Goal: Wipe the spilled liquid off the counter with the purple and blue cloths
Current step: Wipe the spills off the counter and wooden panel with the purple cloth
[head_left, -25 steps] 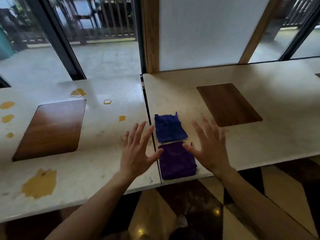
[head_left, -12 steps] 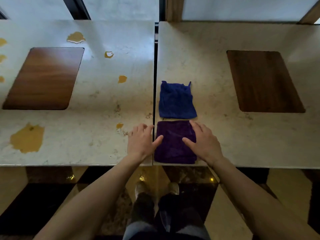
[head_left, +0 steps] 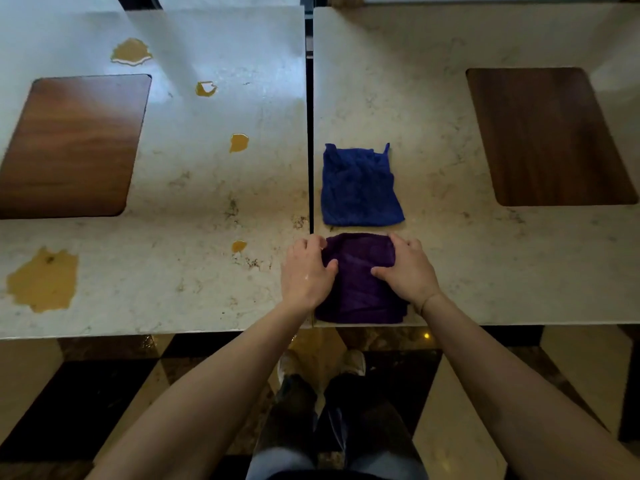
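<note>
**Nothing wiped yet: you are just picking up the first cloth**

You are at the very start. All the spills are still on the bench [head_left: 194, 202], and no cloth has touched any of them.

Your left hand [head_left: 306, 271] and your right hand [head_left: 407, 271] are both on the purple cloth [head_left: 360, 289]. It lies folded at the near edge of the bench, right in front of you, just to the right of the dark gap [head_left: 309, 116] between the two bench tops. Your fingers curl over its far edge on each side and your thumbs press on top, so both hands are gripping it. It looks bunched up a little at the far edge, but most of it is lying flat.

The blue cloth [head_left: 360, 187] lies just behind the purple one. No hand is on it.

The spills are all yellow-brown and all on the left bench top. The big spill [head_left: 43, 280] is near the front edge, far to your left. A tiny spill [head_left: 239, 245] is close to your left hand. A small spill [head_left: 239, 142] sits farther back, another spill [head_left: 206, 89] beyond that, and the far spill [head_left: 131, 51] at the back. A brown wood panel [head_left: 74, 143] sits between them, and looks dry.

So what is left is nearly everything: lift the purple cloth, carry it left, rub each spill away, and use the blue cloth too.
</note>
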Tool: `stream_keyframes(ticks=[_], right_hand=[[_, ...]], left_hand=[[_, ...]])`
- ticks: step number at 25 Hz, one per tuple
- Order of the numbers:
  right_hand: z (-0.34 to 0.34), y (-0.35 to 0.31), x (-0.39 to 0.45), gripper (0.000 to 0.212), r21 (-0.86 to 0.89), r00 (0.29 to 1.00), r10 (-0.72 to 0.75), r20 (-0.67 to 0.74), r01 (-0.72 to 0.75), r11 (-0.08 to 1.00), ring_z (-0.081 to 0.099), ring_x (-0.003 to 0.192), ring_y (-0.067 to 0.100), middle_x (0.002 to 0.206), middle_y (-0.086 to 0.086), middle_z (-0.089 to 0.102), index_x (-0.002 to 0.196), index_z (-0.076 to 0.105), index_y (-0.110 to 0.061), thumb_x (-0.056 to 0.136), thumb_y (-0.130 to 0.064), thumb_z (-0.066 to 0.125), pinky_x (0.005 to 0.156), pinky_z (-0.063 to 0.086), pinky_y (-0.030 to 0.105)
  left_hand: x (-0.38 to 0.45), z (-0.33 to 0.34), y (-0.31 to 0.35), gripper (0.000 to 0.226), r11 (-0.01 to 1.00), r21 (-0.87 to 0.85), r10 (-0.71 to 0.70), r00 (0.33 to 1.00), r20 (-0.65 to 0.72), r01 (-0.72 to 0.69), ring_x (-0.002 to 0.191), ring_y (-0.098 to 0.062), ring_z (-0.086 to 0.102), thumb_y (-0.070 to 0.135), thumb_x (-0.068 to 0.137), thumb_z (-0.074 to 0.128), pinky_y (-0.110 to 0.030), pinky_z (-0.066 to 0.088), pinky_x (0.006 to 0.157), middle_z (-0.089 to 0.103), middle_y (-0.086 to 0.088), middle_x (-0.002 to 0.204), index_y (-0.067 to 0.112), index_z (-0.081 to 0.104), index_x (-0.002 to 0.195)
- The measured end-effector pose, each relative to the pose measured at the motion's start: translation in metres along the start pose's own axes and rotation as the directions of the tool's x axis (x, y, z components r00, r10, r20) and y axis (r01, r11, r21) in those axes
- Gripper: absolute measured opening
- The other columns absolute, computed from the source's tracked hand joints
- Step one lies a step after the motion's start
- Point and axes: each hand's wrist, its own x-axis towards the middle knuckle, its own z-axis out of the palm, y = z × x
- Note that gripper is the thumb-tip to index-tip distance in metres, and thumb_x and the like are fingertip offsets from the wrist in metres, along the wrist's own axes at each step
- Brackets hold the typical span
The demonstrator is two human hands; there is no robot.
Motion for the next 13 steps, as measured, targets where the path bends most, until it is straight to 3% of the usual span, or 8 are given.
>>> stream_keyframes(ticks=[3,5,7,9,11,13], right_hand=[[0.001,-0.001,0.000,0.062,-0.028,1.000,0.021,0.011,-0.021,0.999,0.054,0.103,0.019,0.131,0.004,0.048,0.138,0.047,-0.025,0.083,-0.032,0.075,0.084,0.043,0.031],[0.001,0.000,-0.002,0.048,-0.047,0.999,0.033,0.018,-0.033,0.998,0.052,0.095,0.017,0.127,0.003,0.046,0.125,0.053,-0.026,0.084,-0.035,0.074,0.082,0.046,0.032],[-0.001,0.000,-0.005,0.039,-0.063,0.999,0.033,0.022,-0.032,0.998,0.050,0.103,0.020,0.122,0.000,0.040,0.116,0.052,-0.027,0.084,-0.038,0.072,0.087,0.049,0.038],[-0.002,0.001,-0.009,0.033,-0.078,1.000,-0.004,0.004,0.005,0.997,0.044,0.108,0.021,0.115,-0.003,0.040,0.108,0.048,-0.029,0.084,-0.039,0.069,0.090,0.048,0.040],[-0.004,0.001,-0.015,0.028,0.041,0.999,-0.027,0.025,0.026,0.999,0.053,0.101,0.020,0.105,-0.005,0.053,0.102,0.044,-0.029,0.087,-0.035,0.066,0.083,0.053,0.043],[-0.010,0.001,-0.021,0.027,0.299,0.995,-0.007,0.099,-0.023,0.954,0.063,0.090,0.018,0.098,-0.003,0.062,0.102,0.041,-0.030,0.090,-0.030,0.065,0.076,0.060,0.044]], left_hand=[[-0.002,-0.004,0.007,0.027,0.990,-0.138,-0.008,0.998,0.068,0.017,0.102,-0.019,0.058,0.022,0.094,0.062,-0.039,0.053,0.088,0.060,0.000,0.113,0.023,0.050,0.118],[-0.003,-0.006,0.010,0.024,0.973,-0.228,-0.020,0.997,0.068,0.035,0.096,-0.016,0.060,0.016,0.094,0.062,-0.033,0.054,0.081,0.060,0.005,0.103,0.025,0.050,0.113],[-0.005,-0.010,0.013,0.022,0.953,-0.302,-0.013,0.998,0.067,0.032,0.092,-0.013,0.061,0.014,0.096,0.061,-0.026,0.051,0.076,0.057,0.011,0.096,0.027,0.049,0.108],[-0.007,-0.014,0.015,0.018,0.930,-0.368,0.016,0.998,0.066,0.010,0.093,-0.015,0.061,0.014,0.098,0.057,-0.029,0.054,0.077,0.057,0.007,0.100,0.026,0.049,0.108],[-0.011,-0.017,0.015,0.014,0.909,-0.418,0.038,0.997,0.066,-0.007,0.098,-0.019,0.061,0.014,0.101,0.051,-0.035,0.056,0.081,0.058,-0.003,0.109,0.021,0.049,0.112],[-0.015,-0.020,0.014,0.014,0.903,-0.428,0.047,0.998,0.039,-0.026,0.100,-0.021,0.061,0.016,0.103,0.047,-0.041,0.057,0.082,0.057,-0.006,0.114,0.019,0.049,0.116]])
